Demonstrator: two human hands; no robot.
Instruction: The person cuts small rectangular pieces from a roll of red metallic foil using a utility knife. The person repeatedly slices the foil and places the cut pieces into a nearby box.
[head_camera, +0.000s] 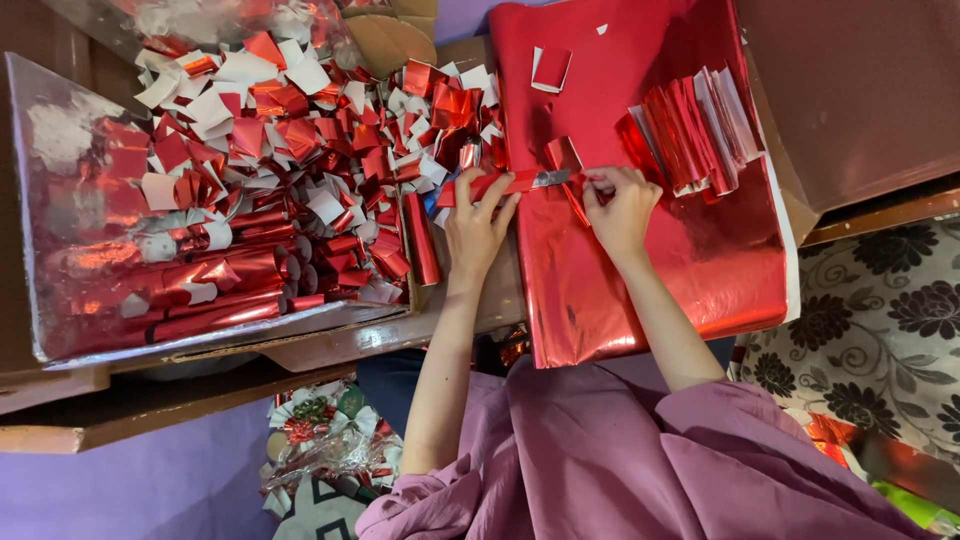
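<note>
nearest the camera are the mauve sleeves of the person, with both forearms reaching away toward a large red foil sheet spread on the work surface. just left of the sleeves, below the sheet's near-left corner, lies a small heap of foil bows and trimmings on a purple floor. the left hand rests at the sheet's left edge, fingers spread and loosely curled, its fingertips pressing the left end of a narrow red foil strip. the right hand sits on the sheet itself, fingers bent close together, pinching the strip's right end, where a silvery patch shows. the strip lies across the sheet's left part, stretched between the two hands. just beyond the right hand, toward the sheet's far-right side, a fanned stack of cut foil strips lies on the sheet, red faces and white backs showing. a small loose foil square lies near the sheet's far edge. left of the sheet, a shallow cardboard tray holds a dense pile of rolled foil tubes and cut pieces, red and white. right of the sheet is a floral-patterned cloth.
</note>
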